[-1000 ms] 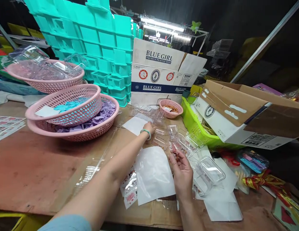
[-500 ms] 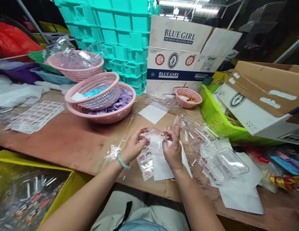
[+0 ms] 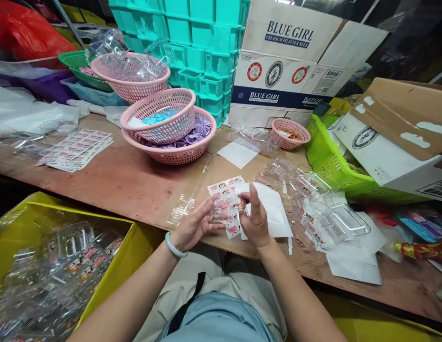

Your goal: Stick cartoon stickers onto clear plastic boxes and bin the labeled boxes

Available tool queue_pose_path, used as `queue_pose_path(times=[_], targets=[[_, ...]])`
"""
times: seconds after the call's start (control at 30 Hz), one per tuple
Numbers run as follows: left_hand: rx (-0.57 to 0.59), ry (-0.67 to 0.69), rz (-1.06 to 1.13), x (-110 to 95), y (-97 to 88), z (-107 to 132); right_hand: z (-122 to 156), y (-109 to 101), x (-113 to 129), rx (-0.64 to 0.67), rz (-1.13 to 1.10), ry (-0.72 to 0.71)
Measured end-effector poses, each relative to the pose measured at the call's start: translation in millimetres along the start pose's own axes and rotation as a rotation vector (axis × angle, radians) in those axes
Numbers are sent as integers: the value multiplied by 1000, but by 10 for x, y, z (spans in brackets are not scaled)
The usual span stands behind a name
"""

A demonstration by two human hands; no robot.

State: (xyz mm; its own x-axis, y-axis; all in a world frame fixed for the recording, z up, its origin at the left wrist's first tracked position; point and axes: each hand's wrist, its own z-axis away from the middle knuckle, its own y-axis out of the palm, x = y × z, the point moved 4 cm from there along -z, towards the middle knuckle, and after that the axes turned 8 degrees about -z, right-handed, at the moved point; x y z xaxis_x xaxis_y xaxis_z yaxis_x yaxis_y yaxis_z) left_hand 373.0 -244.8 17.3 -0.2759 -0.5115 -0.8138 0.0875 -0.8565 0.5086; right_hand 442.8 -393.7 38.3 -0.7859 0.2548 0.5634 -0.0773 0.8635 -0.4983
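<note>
Both of my hands hold one small clear plastic box (image 3: pixel 228 208) just above the table's near edge. My left hand (image 3: pixel 195 227), with a pale green bangle on its wrist, pinches the box's left end. My right hand (image 3: pixel 255 219) grips the right end with its fingers closed. Under the box lie a sticker sheet (image 3: pixel 226 186) and white paper (image 3: pixel 274 209). More clear boxes (image 3: pixel 324 221), some with printed labels, lie to the right of my hands.
Stacked pink baskets (image 3: pixel 171 147) hold purple and blue pieces. A small pink basket (image 3: pixel 290 134) sits near a Blue Girl carton (image 3: pixel 288 61). A green basket (image 3: pixel 331 166) and cardboard box (image 3: pixel 395 142) stand at right. A yellow bin (image 3: pixel 135 237) of packed boxes sits lower left.
My left hand came back from the far table with a clear box and both hands closed on it near the table edge. The view tilted down and left, showing the yellow bin.
</note>
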Motion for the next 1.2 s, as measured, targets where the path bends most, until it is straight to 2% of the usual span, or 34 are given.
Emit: queue_pose_path(times=[0.07,0.1,0.17,0.23,0.27,0.33,0.4,0.47,0.57,0.67,0.77,0.87,0.97,1.03,1.1,1.2], targets=[[-26,-1,-113,26,21,-15,70,-124,-19,8,19,14],[-57,12,-189,35,27,-45,104,-250,-69,-37,41,58],[-121,86,-382,20,46,-174,172,-614,-231,-216,131,182],[-157,206,-601,-45,100,-419,243,-1014,-436,-385,246,321],[-168,274,-711,-96,143,-586,268,-1178,-542,-421,296,382],[-213,401,-900,-226,253,-998,287,-1389,-729,-408,375,464],[-279,495,-1020,-369,396,-1474,269,-1452,-855,-366,443,487],[-317,555,-1079,-486,584,-1953,225,-1428,-902,-375,520,458],[-298,624,-1143,-580,937,-2565,150,-1348,-889,-416,593,380],[-196,634,-1212,-567,1277,-3006,124,-1301,-880,-387,566,312],[-2,579,-1266,-485,1492,-3293,163,-1321,-898,-382,528,280],[182,491,-1295,-406,1500,-3411,196,-1371,-941,-386,490,296],[261,445,-1285,-401,1320,-3340,175,-1446,-976,-398,416,343],[256,447,-1254,-442,1146,-3192,125,-1498,-976,-427,366,377],[197,478,-1217,-510,965,-2972,41,-1517,-962,-458,295,406],[62,676,-1172,-644,744,-2507,-144,-1447,-947,-483,132,441]])
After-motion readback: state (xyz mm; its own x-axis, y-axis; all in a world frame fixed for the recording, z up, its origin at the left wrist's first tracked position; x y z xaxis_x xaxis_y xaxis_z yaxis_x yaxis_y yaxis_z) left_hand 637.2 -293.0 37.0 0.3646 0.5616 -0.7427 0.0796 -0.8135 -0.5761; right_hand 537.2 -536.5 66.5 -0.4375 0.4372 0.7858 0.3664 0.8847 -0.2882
